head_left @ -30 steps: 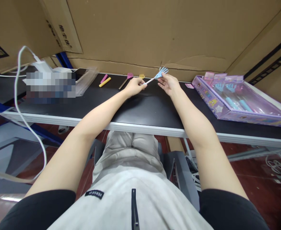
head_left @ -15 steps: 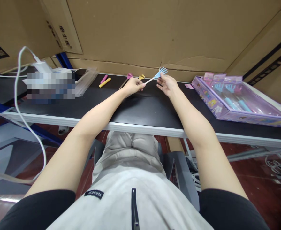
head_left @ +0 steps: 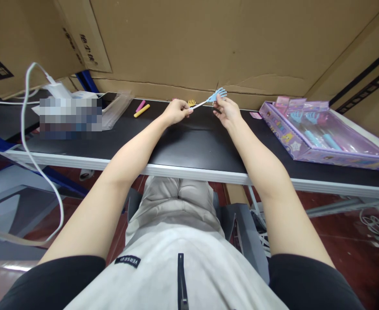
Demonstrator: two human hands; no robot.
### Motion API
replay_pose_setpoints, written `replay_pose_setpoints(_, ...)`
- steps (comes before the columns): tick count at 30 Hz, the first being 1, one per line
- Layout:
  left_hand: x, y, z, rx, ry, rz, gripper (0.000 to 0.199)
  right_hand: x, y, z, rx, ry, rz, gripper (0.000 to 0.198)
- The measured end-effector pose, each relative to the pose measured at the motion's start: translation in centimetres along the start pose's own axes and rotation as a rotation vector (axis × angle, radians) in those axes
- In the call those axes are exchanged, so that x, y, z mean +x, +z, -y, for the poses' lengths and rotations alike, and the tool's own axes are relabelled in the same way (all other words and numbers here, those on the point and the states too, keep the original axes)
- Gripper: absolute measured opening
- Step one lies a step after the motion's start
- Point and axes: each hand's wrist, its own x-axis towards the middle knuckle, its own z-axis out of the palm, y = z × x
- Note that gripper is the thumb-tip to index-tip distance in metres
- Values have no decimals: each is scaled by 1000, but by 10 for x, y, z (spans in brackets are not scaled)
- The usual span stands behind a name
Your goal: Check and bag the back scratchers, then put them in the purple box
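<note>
Between my hands is a back scratcher with a light-blue, hand-shaped head [head_left: 216,94] and a thin pale shaft. My left hand [head_left: 176,112] is closed on the lower end of the shaft. The fingers of my right hand [head_left: 227,111] pinch the blue head at its side. The scratcher slants up to the right above the black table. Just behind my left hand lies a yellow scratcher head [head_left: 191,103], and a bit of a pink one [head_left: 175,99] shows past the knuckles. A yellow handle tube [head_left: 141,111] and a pink handle tube [head_left: 140,106] lie farther left.
A purple display box [head_left: 305,146] at the right holds several bagged scratchers. Near it lies a small pink card [head_left: 256,115]. Clear plastic bags [head_left: 116,112], a blurred item and a white charger [head_left: 58,91] with its cable are at the left. Cardboard [head_left: 189,47] walls the back.
My left hand has shifted slightly left and up, now covering most of the pink scratcher. The blue head tilts a little differently, and my right hand has barely moved.
</note>
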Motion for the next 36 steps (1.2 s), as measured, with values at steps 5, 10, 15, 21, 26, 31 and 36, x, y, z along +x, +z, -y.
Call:
replay_pose_setpoints(5, -2, -11, 1, 109, 47, -8, 15, 15, -6, -7, 3, -37, -38, 51)
replay_pose_setpoints(10, 1, -34, 18, 182, 35, -55, 15, 45, -46, -9, 31, -115, -139, 46)
replay_pose_setpoints(15, 1, -53, 30, 204, -4, -75, 16, 62, -82, -8, -69, -233, -162, 52)
replay_pose_setpoints(21, -5, -62, 36, 133, -82, -76, 17, 64, -95, -13, -86, -189, -208, 54)
replay_pose_setpoints(26, -6, -68, 43, 168, -86, -46, 18, 58, -94, -15, 10, -95, -314, 57)
replay_pose_setpoints(31, -7, -65, 36, 181, -81, -48, 19, 46, -74, -12, 2, -127, -304, 57)
replay_pose_setpoints(36, -7, -38, 9, 122, 14, -18, 19, 16, -15, -12, 1, -71, -184, 60)
